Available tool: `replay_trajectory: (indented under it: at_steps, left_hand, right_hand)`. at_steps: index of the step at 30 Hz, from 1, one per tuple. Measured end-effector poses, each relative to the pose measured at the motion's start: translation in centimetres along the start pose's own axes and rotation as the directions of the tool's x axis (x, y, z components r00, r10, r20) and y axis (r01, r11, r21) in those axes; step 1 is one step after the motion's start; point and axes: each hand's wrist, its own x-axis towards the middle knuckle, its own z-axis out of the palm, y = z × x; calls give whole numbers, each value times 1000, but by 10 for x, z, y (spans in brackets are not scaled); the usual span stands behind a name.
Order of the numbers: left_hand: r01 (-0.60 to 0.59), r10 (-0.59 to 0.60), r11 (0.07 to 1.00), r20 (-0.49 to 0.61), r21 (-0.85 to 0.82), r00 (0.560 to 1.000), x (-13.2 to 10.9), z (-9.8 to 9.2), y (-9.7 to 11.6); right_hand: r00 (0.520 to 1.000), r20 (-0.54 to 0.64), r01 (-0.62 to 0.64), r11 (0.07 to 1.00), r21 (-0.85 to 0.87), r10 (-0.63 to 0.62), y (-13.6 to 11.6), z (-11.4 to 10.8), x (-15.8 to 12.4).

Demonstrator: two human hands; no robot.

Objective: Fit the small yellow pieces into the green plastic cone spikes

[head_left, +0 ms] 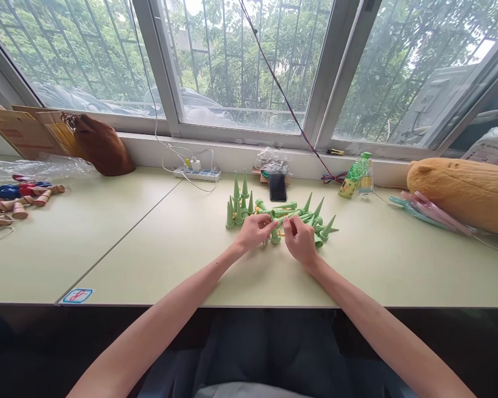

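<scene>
Just above the table, my left hand (255, 232) is closed, thumb and fingers pinching a light green plastic spike (279, 220). My right hand (299, 236) meets it from the other side with its fingertips curled together; what they pinch is hidden. Below the hands, another green cone (275, 237) stands on the table. Several upright green cones (237, 202) form a group to the left. Behind and to the right of my hands lies a pile of more green spikes (315, 215), some with small yellow parts.
A dark phone-like object (278, 188) lies behind the spikes. A power strip (199, 174), a green bottle (354, 177) and a brown plush cushion (460, 190) line the back. Wooden toys (20, 202) and a brown bag (102, 146) are far left.
</scene>
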Motion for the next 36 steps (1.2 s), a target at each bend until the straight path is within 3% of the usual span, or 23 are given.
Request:
replay_trajectory:
  at_steps: [3,6,18,24,27,31,36]
  left_hand:
    - [-132,157,964,-93,231,983,0,-1,0]
    - [-183,229,926,-106,331,968,1,-2,-2]
    - [-165,205,940,-108,299,973,2,-7,0]
    - [-66,108,981,-226,184,968,5,-15,4]
    - [-82,158,956,-257,282,953,7,-19,1]
    - [-110,221,877,-190,468,957,7,-21,-5]
    - [-26,103,853,-121,521,987,5,-21,-13]
  right_hand:
    - [1000,2,-19,1000,-13,19,-1,-1,0]
    - [999,12,-32,999,-22,32,-1,-1,1]
    - [997,82,13,998,-65,-8,3,4,0]
    - [991,132,40,996,-78,-30,3,4,0]
    - [988,150,48,995,-88,-35,3,4,0]
    - [985,163,65,994,-89,-50,3,3,1]
    - [985,165,67,993,-97,-50,3,3,1]
